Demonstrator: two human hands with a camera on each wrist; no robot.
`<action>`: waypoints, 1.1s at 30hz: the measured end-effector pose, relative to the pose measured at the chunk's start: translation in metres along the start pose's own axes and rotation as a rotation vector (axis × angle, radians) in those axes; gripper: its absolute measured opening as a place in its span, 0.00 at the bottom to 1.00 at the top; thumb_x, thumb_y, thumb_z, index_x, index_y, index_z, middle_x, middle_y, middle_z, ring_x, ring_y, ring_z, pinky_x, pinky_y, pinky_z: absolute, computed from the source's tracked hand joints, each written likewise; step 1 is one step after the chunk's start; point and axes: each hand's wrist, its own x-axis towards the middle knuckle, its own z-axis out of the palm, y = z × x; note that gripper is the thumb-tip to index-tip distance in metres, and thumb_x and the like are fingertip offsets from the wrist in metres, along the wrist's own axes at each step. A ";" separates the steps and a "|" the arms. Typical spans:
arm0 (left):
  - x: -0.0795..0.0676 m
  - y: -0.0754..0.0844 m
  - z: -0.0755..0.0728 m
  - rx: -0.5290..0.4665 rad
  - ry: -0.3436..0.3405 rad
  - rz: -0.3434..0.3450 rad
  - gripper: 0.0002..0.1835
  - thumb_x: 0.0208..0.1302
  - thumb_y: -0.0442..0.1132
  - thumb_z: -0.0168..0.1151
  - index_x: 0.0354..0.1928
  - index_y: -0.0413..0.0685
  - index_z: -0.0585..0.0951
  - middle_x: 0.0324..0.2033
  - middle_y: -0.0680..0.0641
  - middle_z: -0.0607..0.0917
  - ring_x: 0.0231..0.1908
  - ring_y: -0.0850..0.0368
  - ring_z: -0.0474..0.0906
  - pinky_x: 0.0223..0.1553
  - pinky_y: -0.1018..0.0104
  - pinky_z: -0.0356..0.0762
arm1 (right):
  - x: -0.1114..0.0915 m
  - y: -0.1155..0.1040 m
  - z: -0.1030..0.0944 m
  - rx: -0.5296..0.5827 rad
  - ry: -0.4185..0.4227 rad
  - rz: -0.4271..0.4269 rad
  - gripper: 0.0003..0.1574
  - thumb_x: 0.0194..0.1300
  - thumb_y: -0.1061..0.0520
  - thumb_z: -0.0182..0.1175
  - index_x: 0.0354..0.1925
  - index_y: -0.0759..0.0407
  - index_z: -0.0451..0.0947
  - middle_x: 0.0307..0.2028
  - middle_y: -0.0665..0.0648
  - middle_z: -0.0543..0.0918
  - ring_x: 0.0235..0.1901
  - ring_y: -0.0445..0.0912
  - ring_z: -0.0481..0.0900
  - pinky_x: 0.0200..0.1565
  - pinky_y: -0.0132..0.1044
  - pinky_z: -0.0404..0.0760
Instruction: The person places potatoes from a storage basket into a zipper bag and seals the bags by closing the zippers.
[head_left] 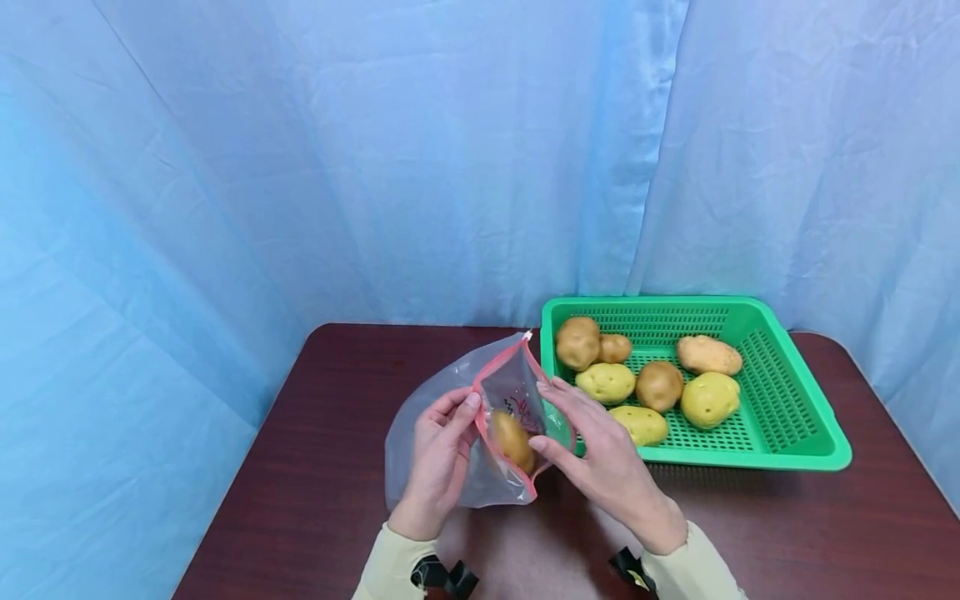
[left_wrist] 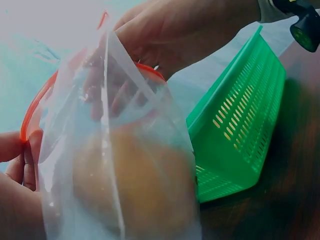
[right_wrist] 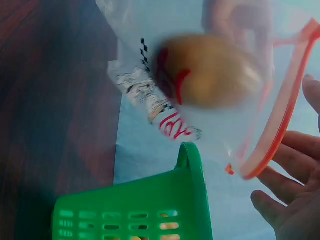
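Observation:
A clear zip bag (head_left: 423,454) with a red-edged mouth is held above the table, its mouth spread wide. My left hand (head_left: 442,458) pinches the near-left edge of that mouth between thumb and fingers. Inside the bag is a brown potato (head_left: 512,440), blurred behind the plastic in both wrist views. On the opposite side, my right hand (head_left: 607,450) has its fingers extended along the red rim and grips no potato. In the right wrist view its fingers (right_wrist: 295,160) lie right beside the red edge. Red and black print (right_wrist: 175,125) marks the bag's side.
To the right stands a green slotted basket (head_left: 757,460) holding several yellow and brown potatoes, among them a yellow one (head_left: 708,400) and a brown one (head_left: 660,386). The dark wooden table (head_left: 292,492) ends at a blue curtain (head_left: 450,167) behind.

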 end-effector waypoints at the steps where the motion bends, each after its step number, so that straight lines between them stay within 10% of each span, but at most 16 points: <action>1: 0.000 0.000 0.000 -0.009 -0.001 0.001 0.05 0.73 0.29 0.61 0.42 0.44 0.85 0.33 0.49 0.85 0.31 0.62 0.81 0.38 0.72 0.83 | 0.000 0.000 -0.002 -0.001 -0.001 0.003 0.37 0.66 0.45 0.72 0.67 0.58 0.76 0.66 0.54 0.80 0.69 0.55 0.72 0.71 0.39 0.67; 21: -0.001 0.003 -0.007 -0.011 -0.009 -0.013 0.03 0.73 0.30 0.63 0.44 0.42 0.84 0.32 0.48 0.85 0.30 0.61 0.81 0.36 0.72 0.83 | 0.006 0.036 -0.074 -0.073 -0.085 0.087 0.43 0.61 0.56 0.76 0.72 0.51 0.73 0.68 0.55 0.77 0.66 0.56 0.74 0.64 0.20 0.61; 29: -0.002 0.003 -0.008 0.004 -0.011 -0.024 0.04 0.73 0.32 0.64 0.45 0.41 0.84 0.32 0.47 0.85 0.30 0.60 0.81 0.38 0.71 0.84 | 0.009 0.062 -0.096 -0.065 -0.277 0.232 0.40 0.66 0.45 0.72 0.72 0.53 0.71 0.67 0.59 0.77 0.66 0.60 0.74 0.59 0.60 0.75; 33: -0.002 0.004 -0.008 0.008 -0.014 -0.023 0.03 0.73 0.31 0.63 0.44 0.42 0.84 0.32 0.48 0.85 0.30 0.60 0.81 0.37 0.72 0.83 | 0.008 0.074 -0.100 -0.049 -0.346 0.259 0.39 0.67 0.44 0.71 0.71 0.53 0.72 0.67 0.59 0.77 0.66 0.60 0.74 0.58 0.63 0.75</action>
